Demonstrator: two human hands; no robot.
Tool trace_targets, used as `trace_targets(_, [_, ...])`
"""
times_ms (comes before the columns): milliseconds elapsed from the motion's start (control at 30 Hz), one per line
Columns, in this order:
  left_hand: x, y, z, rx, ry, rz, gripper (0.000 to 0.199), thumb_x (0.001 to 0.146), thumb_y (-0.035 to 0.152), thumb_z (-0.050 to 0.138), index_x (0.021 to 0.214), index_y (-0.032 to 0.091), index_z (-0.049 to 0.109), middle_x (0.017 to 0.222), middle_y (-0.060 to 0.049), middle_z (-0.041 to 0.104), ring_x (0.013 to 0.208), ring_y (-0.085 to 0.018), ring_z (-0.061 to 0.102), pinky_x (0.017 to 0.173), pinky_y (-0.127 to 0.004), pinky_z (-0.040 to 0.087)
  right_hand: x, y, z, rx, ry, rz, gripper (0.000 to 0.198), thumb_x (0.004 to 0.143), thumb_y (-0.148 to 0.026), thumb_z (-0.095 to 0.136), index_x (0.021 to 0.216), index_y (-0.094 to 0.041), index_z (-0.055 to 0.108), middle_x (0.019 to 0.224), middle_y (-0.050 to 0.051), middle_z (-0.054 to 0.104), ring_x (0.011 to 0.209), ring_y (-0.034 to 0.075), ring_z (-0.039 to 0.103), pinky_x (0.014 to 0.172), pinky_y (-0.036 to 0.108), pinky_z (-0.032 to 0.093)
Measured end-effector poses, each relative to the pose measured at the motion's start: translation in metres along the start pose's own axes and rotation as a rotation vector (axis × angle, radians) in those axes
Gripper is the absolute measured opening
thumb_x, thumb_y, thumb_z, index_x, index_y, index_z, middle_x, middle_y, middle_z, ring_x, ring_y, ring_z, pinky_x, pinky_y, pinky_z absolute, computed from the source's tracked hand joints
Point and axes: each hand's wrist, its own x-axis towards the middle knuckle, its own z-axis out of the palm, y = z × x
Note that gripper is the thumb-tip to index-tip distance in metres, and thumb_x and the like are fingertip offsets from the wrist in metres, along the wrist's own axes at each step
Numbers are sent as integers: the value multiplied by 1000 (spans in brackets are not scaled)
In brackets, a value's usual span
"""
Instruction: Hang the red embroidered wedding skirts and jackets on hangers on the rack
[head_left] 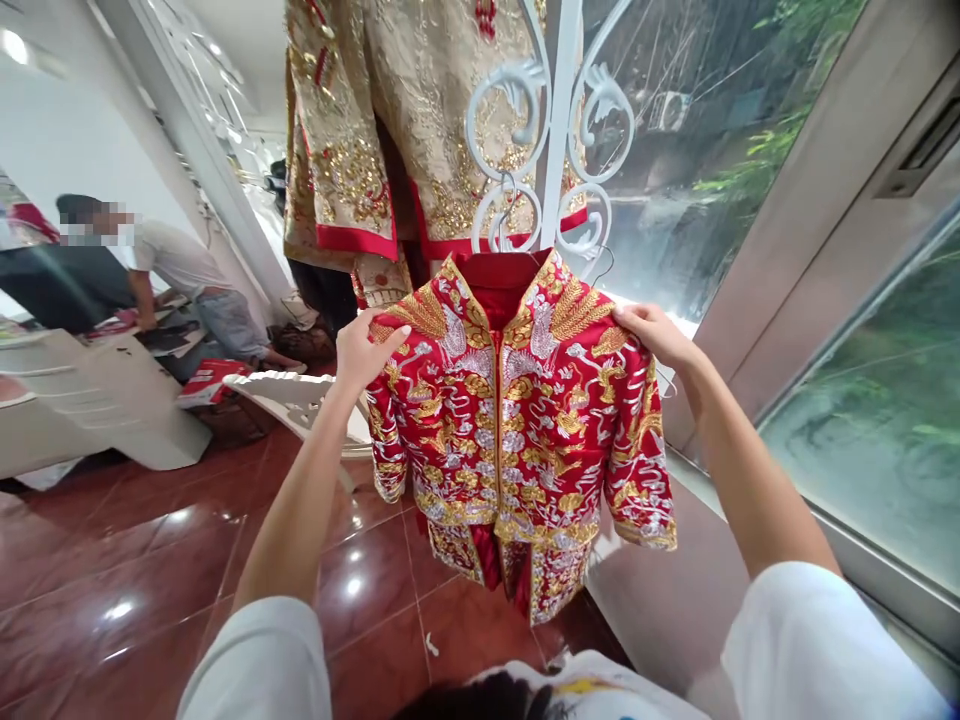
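Note:
A red jacket [450,440] with gold and silver embroidery hangs upright in front of me, its front closed below the stand-up collar. My left hand [364,350] grips its shoulder on the left side, thumb on the front and fingers behind. At the opposite shoulder, my right hand [652,330] pinches the fabric near the sleeve top. Above the collar, a thin metal hanger hook [507,200] reaches up to a white scrolled metal stand [555,130]. Below the jacket's hem shows a matching embroidered lower piece [559,580].
Behind hangs a cream and gold beaded garment [420,130] with red trim. A white carved chair back [289,400] stands at the left. Glass windows [877,400] run along the right. Farther left, a person [187,270] bends beside a white counter [97,390].

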Motion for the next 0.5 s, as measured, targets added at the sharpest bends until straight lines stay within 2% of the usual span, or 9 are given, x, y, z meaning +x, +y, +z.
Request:
trace_targets(100, [4, -10, -3, -229, -149, -123, 45, 70, 53, 61, 89, 12, 64, 78, -3, 62, 66, -14, 53, 64, -22, 41, 0, -4, 2, -123, 126, -135, 42, 73, -56, 58, 65, -16, 52, 60, -1, 48, 54, 8, 38, 52, 23, 30])
trace_targets(167, [3, -12, -1, -334, -174, -196, 45, 69, 54, 61, 84, 12, 63, 72, -2, 59, 61, -12, 50, 58, -21, 39, 1, -3, 6, -204, 224, -195, 39, 75, -52, 57, 63, -17, 49, 58, -2, 43, 54, 8, 35, 52, 23, 27])
trace_targets(233, [1, -10, 3, -355, -136, -205, 43, 68, 55, 61, 74, 13, 59, 63, 0, 52, 55, -10, 44, 53, -20, 35, 3, -2, 9, -282, 309, -218, 41, 76, -50, 55, 57, -17, 42, 53, -3, 35, 53, 8, 29, 51, 24, 22])
trace_targets(333, [7, 0, 11, -319, -44, -149, 44, 69, 55, 60, 58, 15, 47, 53, 3, 39, 48, -7, 32, 46, -21, 26, 8, -4, 4, -386, 409, -231, 44, 76, -49, 54, 53, -18, 33, 51, -4, 30, 52, 8, 25, 52, 26, 18])
trace_targets(400, [18, 10, 13, -312, -11, -108, 45, 70, 56, 59, 56, 16, 44, 52, 3, 36, 48, -7, 30, 46, -21, 23, 10, -9, -4, -431, 472, -229, 44, 77, -49, 54, 53, -19, 33, 51, -3, 31, 52, 9, 26, 53, 26, 19])
trace_targets(500, [32, 26, 11, -307, 19, -67, 46, 71, 57, 58, 57, 16, 46, 53, 2, 37, 50, -8, 33, 47, -22, 26, 3, -16, -16, -463, 554, -237, 43, 78, -49, 53, 54, -19, 34, 51, -2, 35, 52, 10, 29, 53, 27, 21])
